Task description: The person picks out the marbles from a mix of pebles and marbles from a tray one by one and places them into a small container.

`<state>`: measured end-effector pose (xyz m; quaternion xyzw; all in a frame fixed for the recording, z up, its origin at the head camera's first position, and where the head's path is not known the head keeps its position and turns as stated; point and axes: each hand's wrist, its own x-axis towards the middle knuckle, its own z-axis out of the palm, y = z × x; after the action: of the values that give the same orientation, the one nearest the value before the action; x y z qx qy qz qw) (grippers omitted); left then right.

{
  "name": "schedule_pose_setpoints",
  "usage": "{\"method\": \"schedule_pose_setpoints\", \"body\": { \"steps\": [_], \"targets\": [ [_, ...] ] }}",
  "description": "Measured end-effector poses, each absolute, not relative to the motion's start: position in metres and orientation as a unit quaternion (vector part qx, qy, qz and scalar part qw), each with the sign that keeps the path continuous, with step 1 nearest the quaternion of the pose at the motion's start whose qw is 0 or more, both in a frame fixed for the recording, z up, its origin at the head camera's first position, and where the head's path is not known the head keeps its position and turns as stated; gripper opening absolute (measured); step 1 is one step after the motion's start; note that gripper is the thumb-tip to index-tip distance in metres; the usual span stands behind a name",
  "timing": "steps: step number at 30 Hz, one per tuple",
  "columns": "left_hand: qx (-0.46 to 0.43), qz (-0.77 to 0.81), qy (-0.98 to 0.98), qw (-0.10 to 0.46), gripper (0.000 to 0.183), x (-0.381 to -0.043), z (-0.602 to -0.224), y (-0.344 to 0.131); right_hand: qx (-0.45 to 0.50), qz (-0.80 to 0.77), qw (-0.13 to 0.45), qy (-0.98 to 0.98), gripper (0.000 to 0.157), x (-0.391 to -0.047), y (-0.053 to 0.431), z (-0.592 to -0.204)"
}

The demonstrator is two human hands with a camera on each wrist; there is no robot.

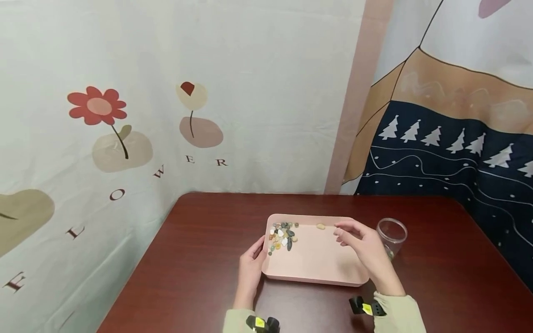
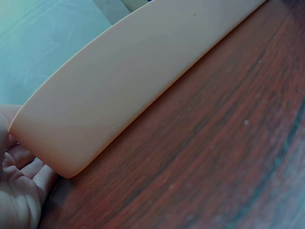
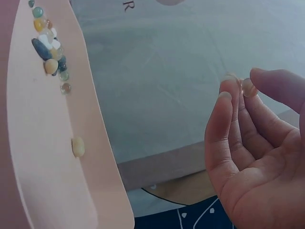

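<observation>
While one bead is pinched, hands flank pebbles.

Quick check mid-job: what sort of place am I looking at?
Probably an indoor tabletop workspace, perhaps a makeshift filming corner: a reddish-brown table against printed flower cloth, with a pink tray of small stones on it.

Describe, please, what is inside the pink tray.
The tray holds small stones clustered at its left end and one pale stone near the far wall. In the head view, the right hand hides the tray floor behind it.
</observation>
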<state>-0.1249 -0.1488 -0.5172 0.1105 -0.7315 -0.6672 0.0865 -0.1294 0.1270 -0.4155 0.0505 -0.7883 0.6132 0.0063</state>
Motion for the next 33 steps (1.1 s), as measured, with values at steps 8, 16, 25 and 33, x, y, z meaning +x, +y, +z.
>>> {"method": "schedule_pose_setpoints", "body": {
  "steps": [8,16,25,33],
  "targets": [
    [0.116,-0.668,-0.73,0.087,0.034,-0.125,-0.518,-0.149,0.042,0.592,0.008,-0.804,0.039,-0.126,0.13,-0.411],
    [0.104,-0.676,-0.725,0.087,0.034,-0.126,-0.519,-0.148,0.035,0.609,0.029,-0.792,0.038,-0.122,0.137,-0.409],
    [0.109,-0.666,-0.732,0.093,0.034,-0.127,-0.518,-0.147,0.005,0.606,0.06,-0.793,0.039,-0.12,0.148,-0.404],
    [0.114,-0.664,-0.733,0.095,0.034,-0.129,-0.518,-0.147,-0.017,0.611,0.086,-0.786,0.037,-0.118,0.161,-0.4]
  ]
}}
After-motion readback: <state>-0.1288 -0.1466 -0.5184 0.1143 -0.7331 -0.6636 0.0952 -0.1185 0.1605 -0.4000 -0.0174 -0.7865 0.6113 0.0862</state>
